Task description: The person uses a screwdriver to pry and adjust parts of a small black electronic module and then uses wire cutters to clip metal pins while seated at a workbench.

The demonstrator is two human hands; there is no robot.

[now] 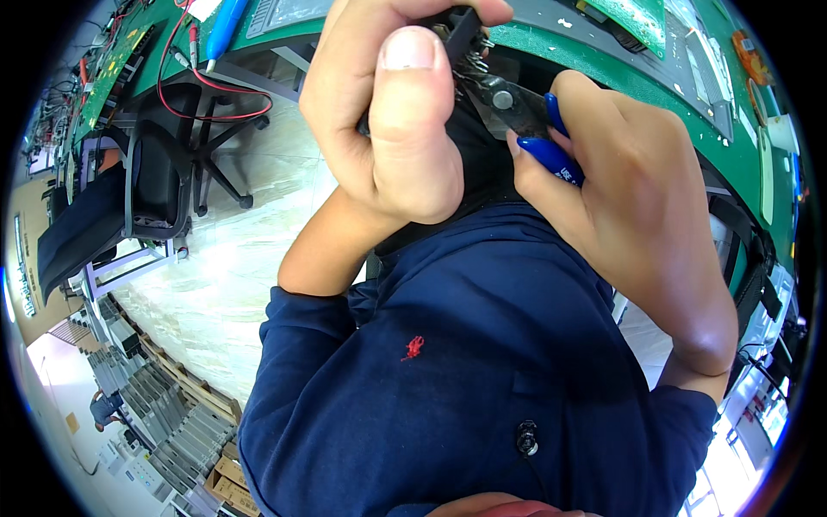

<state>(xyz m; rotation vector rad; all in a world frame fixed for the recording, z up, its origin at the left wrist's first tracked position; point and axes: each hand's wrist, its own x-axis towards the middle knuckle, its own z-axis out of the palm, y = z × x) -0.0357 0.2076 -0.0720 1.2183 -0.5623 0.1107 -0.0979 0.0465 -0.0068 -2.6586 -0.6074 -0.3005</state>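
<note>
My left hand (pixel 392 129) is raised at the top centre, closed around a small black part (pixel 465 33) with several metal pins sticking out of it. The thumb presses along its near side, and most of the part is hidden in the fingers. To the right, my right hand (pixel 633 168) grips a pair of side cutters (pixel 503 99) by blue handles. The cutters' jaws point up and left and meet the pins; whether they close on a pin I cannot tell.
A green-topped workbench (pixel 517 41) runs across the top, with a green circuit board (pixel 633 19) at right. A blue pen-shaped tool (pixel 226 30) and a red test lead (pixel 226 86) lie at left. A black office chair (pixel 159 164) stands left; another person (pixel 105 409) is far behind.
</note>
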